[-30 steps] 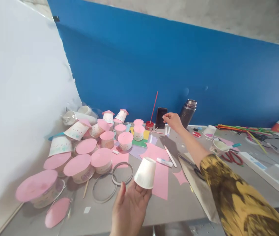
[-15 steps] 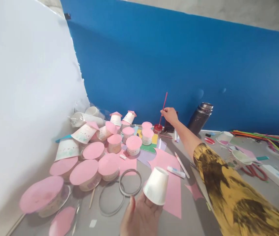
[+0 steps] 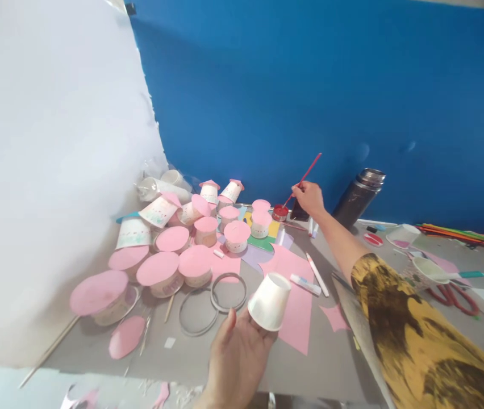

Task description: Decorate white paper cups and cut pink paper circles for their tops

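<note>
A white paper cup (image 3: pixel 270 301), upside down and tilted, rests on the fingers of my left hand (image 3: pixel 240 355). That palm faces up, with the thumb apart on the left and the fingers under the cup's rim. At the back of the table my right hand (image 3: pixel 309 197) pinches a thin red paintbrush (image 3: pixel 308 173). The brush slants to the right, and its tip is in a small round pot of red paint (image 3: pixel 280 213). Pink paper (image 3: pixel 297 324) lies beneath and behind the cup.
Several paper cups topped with pink discs (image 3: pixel 161 267) crowd the left side. Two grey rings (image 3: pixel 228 292) lie by my left hand. A dark thermos (image 3: pixel 359 196) stands behind my right forearm. Red-handled scissors (image 3: pixel 455 301), markers (image 3: pixel 317 275) and coloured strips (image 3: pixel 459 230) lie rightward.
The paintbrush has gone from nearly upright to slanting right, its tip still in the pot. My left hand still holds the cup. The view has tipped down, showing the table's front edge.
</note>
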The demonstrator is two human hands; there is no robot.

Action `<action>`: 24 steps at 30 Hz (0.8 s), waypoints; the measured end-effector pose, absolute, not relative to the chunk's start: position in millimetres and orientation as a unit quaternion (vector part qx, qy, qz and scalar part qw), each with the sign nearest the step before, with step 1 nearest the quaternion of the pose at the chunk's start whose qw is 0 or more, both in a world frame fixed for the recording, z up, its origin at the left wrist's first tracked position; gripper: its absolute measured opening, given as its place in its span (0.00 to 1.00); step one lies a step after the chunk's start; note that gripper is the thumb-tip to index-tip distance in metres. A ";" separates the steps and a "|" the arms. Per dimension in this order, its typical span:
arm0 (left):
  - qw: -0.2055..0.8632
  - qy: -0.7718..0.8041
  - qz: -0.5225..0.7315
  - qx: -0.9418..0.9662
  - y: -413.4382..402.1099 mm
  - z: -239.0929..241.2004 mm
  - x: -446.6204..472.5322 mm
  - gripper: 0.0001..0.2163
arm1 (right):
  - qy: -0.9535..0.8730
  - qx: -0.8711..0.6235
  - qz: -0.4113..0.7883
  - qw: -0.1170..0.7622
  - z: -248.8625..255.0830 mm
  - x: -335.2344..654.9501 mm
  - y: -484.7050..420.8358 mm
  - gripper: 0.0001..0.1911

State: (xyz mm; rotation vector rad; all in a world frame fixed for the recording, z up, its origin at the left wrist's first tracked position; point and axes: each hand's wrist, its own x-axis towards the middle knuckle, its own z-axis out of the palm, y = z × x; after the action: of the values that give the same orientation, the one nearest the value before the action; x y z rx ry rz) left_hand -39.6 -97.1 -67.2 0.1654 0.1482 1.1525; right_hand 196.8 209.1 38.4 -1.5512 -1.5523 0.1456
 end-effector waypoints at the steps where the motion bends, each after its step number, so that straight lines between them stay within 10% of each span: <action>1: 0.833 0.075 0.544 0.074 -97.6 -62.1 -40.5 0.30 | -0.622 -0.624 0.062 0.469 40.4 197.9 206.7 0.09; 11: 0.855 0.034 0.518 0.011 -90.7 -61.4 -53.9 0.29 | -0.555 -0.491 0.169 0.650 77.0 214.7 54.6 0.15; 24: 0.764 0.132 0.592 0.219 -110.3 -43.9 -34.4 0.34 | -0.427 -0.428 0.184 0.775 8.1 182.6 -135.0 0.12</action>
State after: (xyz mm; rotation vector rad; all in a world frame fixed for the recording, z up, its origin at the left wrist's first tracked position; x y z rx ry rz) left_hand -34.4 -110.3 -43.9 0.4766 0.2880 1.2858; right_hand 182.6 -135.0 8.1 -0.9268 -0.9241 0.3990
